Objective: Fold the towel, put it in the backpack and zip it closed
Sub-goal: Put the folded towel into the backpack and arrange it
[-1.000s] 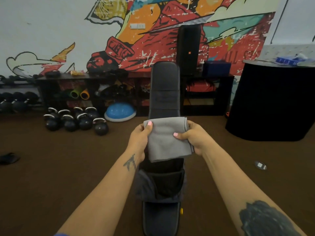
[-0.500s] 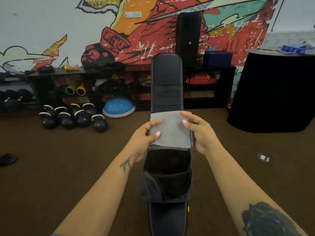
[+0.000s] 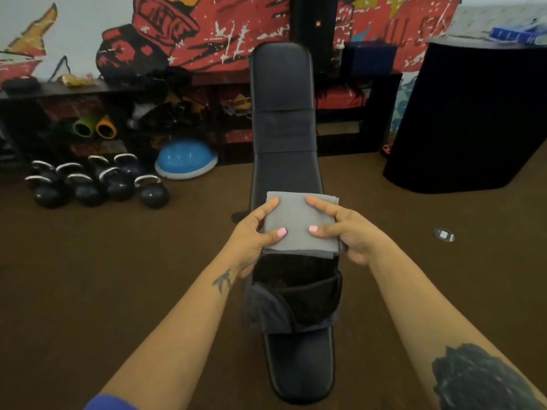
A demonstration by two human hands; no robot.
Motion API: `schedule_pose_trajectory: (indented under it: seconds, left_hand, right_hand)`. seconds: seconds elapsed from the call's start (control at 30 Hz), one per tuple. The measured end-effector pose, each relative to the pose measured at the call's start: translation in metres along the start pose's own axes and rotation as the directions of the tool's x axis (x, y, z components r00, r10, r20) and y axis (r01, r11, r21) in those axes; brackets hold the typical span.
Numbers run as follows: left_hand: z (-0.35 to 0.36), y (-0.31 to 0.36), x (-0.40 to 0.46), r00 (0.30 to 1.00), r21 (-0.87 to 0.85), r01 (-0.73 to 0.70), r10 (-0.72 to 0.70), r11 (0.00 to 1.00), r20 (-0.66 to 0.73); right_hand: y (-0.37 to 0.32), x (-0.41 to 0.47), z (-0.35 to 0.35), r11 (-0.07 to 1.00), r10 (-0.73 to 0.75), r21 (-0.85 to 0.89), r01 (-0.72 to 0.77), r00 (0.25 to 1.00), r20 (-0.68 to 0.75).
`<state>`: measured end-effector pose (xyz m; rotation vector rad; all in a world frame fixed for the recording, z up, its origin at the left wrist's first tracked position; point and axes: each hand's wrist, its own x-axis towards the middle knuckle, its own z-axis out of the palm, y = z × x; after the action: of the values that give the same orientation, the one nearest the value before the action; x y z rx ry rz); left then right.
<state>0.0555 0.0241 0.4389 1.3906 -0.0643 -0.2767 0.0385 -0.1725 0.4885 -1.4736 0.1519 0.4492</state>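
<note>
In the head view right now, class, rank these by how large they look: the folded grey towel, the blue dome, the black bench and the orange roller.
1. Bench, by far.
2. Towel, though nearness to the camera flatters it.
3. Blue dome, close to the towel.
4. Orange roller, smallest.

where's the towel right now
In the head view the folded grey towel sits mid-frame on the bench, held between the left hand and right hand, just beyond the open backpack.
</note>
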Motion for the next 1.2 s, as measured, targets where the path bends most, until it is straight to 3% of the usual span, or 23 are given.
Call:
schedule_pose_trajectory:
  seconds: [0.1,0.2,0.3,0.4,0.57,0.63,0.8,0.93,1.03,1.13,1.2]
  left_hand:
    - [-0.005,-0.025,0.005,0.998,0.03,0.064,-0.064,0.998,0.01]
    - [-0.014,-0.045,0.017,0.984,0.003,0.172,-0.172,0.985,-0.05]
    - [-0.021,-0.062,0.034,0.973,0.025,0.197,-0.193,0.98,-0.127]
    - [-0.018,-0.078,0.054,0.96,0.076,0.232,-0.216,0.97,-0.18]
    - [-0.008,-0.114,0.081,0.905,0.212,0.4,-0.349,0.891,-0.242]
    - [-0.005,-0.134,0.089,0.875,0.3,0.47,-0.395,0.83,-0.281]
    - [0.002,-0.189,0.104,0.848,0.604,0.528,-0.401,0.596,-0.346]
    - [0.004,-0.22,0.112,0.875,0.808,0.437,-0.394,0.395,-0.281]
    - [0.004,-0.228,0.129,0.893,0.885,0.388,-0.341,0.258,-0.292]
    - [0.01,-0.226,0.147,0.931,0.954,0.294,-0.244,0.055,-0.273]
    - [0.012,-0.231,0.159,0.945,0.977,0.174,-0.258,-0.127,-0.202]
  right_hand:
    - [0.02,0.019,-0.008,0.999,-0.005,-0.054,-0.001,0.993,-0.117]
    - [0.03,0.033,-0.022,0.931,-0.119,-0.363,0.035,0.97,-0.213]
    - [0.036,0.049,-0.037,0.738,-0.226,-0.673,0.046,0.957,-0.182]
    - [0.037,0.07,-0.046,0.506,-0.213,-0.862,0.022,0.972,-0.101]
    - [0.041,0.108,-0.058,0.11,-0.096,-0.986,0.125,0.989,0.114]
    - [0.044,0.125,-0.06,0.018,-0.041,-0.977,0.21,0.977,0.21]
    - [0.075,0.173,-0.057,-0.096,0.131,-0.914,0.395,0.915,0.382]
    - [0.1,0.201,-0.06,-0.158,0.134,-0.864,0.478,0.877,0.461]
    - [0.108,0.223,-0.064,-0.124,0.061,-0.874,0.47,0.883,0.466]
    - [0.103,0.237,-0.063,-0.095,0.065,-0.893,0.44,0.898,0.435]
    - [0.102,0.244,-0.061,-0.042,0.066,-0.908,0.418,0.908,0.415]
